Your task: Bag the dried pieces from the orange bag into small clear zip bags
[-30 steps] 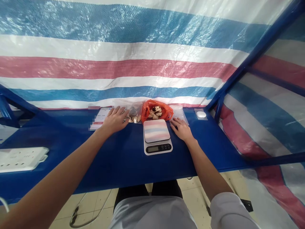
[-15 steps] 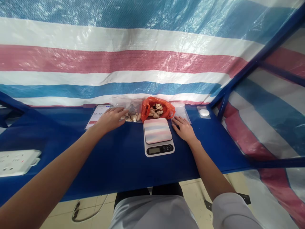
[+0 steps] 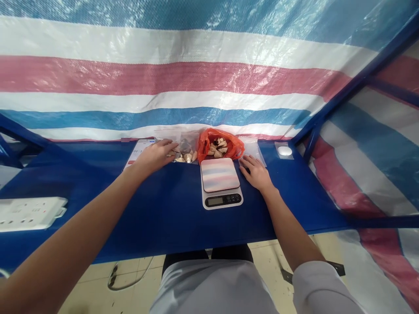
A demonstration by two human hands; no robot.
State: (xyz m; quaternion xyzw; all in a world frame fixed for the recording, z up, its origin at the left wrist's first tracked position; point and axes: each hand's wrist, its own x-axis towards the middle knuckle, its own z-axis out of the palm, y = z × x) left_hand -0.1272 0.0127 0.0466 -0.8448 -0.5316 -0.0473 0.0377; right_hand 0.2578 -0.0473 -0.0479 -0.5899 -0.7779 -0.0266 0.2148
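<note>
My left hand (image 3: 156,156) lies with fingers stretched out over the left side of a clear plastic bag (image 3: 193,138) holding several pale pieces (image 3: 187,157) that look like shells or dried slices. Part of a phone (image 3: 140,149) shows behind that hand, a timer on its screen. My right hand (image 3: 256,171) rests with fingers spread at the near edge of another clear bag (image 3: 257,149), holding nothing. Between the hands sits a white kitchen scale (image 3: 221,176) with a bare, shiny plate and a dark display. Behind it, an open red plastic bag (image 3: 203,146) holds several beige dried chunks (image 3: 218,148).
A small white round object (image 3: 284,151) lies on a clear packet at the right of the blue table (image 3: 170,218). A white power strip (image 3: 31,213) is at the left edge. Striped sheeting (image 3: 170,78) hangs behind, with a blue frame post (image 3: 340,98) on the right.
The view has shifted slightly, so everything sits a little higher and further right in the picture. Both hands stay in nearly the same places beside the bags.
</note>
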